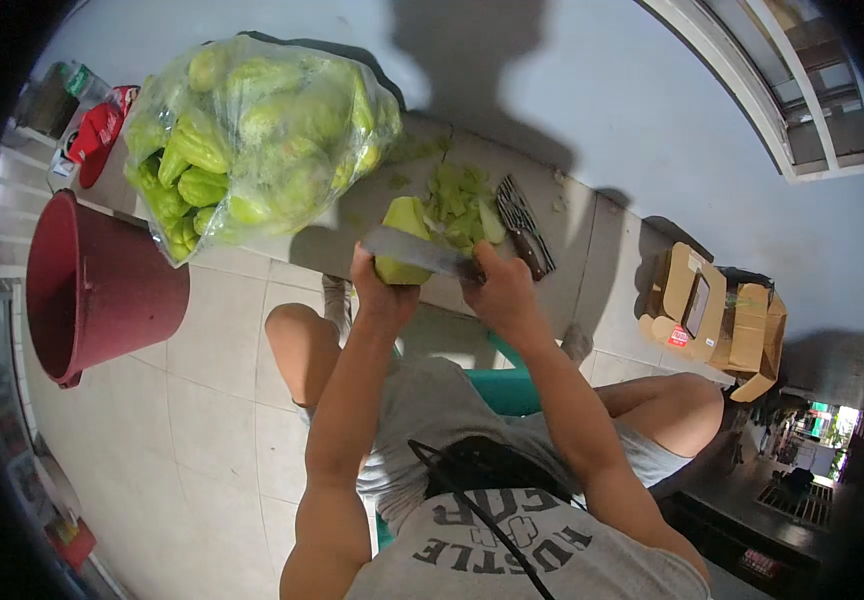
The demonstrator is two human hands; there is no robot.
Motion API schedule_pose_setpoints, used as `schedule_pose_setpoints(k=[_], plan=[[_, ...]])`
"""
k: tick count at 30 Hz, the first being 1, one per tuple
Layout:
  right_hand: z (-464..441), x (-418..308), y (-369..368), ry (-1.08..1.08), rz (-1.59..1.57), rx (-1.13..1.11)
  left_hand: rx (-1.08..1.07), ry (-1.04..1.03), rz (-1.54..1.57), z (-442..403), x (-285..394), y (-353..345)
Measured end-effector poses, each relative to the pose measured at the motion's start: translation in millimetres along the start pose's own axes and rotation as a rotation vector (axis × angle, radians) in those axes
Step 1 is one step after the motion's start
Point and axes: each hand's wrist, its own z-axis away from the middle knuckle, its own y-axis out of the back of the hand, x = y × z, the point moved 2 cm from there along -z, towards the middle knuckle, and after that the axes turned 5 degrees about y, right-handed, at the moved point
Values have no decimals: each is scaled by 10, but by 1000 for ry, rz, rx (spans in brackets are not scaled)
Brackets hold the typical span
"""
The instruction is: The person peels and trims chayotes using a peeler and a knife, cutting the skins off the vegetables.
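Note:
My left hand [384,297] is wrapped round the lower end of a pale green chayote [404,218], whose surface looks peeled. In my right hand [504,295] is a knife [417,250], its broad grey blade lying across the front of the chayote and pointing left. Just beyond the blade, a heap of green peelings [459,205] lies on the tiled ledge. To the right of the peelings rests a black-and-white striped item with a brown handle [527,255]; its exact kind is unclear.
A large clear plastic bag of chayotes [262,140] sits at the ledge's left. Below it stands a dark red bucket [137,285]. Opened cardboard boxes [692,300] are on the right. A pale wall [612,80] rises behind the ledge. I sit on a green seat [502,390].

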Motion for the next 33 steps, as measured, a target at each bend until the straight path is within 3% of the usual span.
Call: schedule_pose_setpoints(k=[5,8,9,11,15,18,20,21,23,25,28,32,33], plan=[[15,-28,-56,118,-3,0,18,-13,-58,-8,-4,22],[-23,31,-84,82,-70,17,116,10,-5,56,-40,-13],[-80,158,-138,-21,1,21,117,14,-7,110,-66,-9],[-235,343,-172,-100,69,48,32,16,-162,88,-28,-63],[-117,433,-126,-166,120,-56,-114,30,-145,82,-13,-138],[-108,209,-20,-76,17,-47,-77,-14,-160,56,65,-169],[-89,73,53,-1,-58,-39,185,9,14,68,10,-166],[-85,-7,73,34,-48,-48,184,16,12,76,1,-132],[-116,50,-14,68,-38,-59,28,46,-86,85,-7,-50],[-200,328,-194,-126,219,-76,14,50,-130,91,-61,-30],[-187,430,-169,-267,170,-136,-94,23,-189,64,27,-124],[-160,536,-184,-158,122,-41,-182,-2,-120,83,-12,-240],[-170,563,-174,-246,108,-14,-183,-5,-121,70,6,-246]])
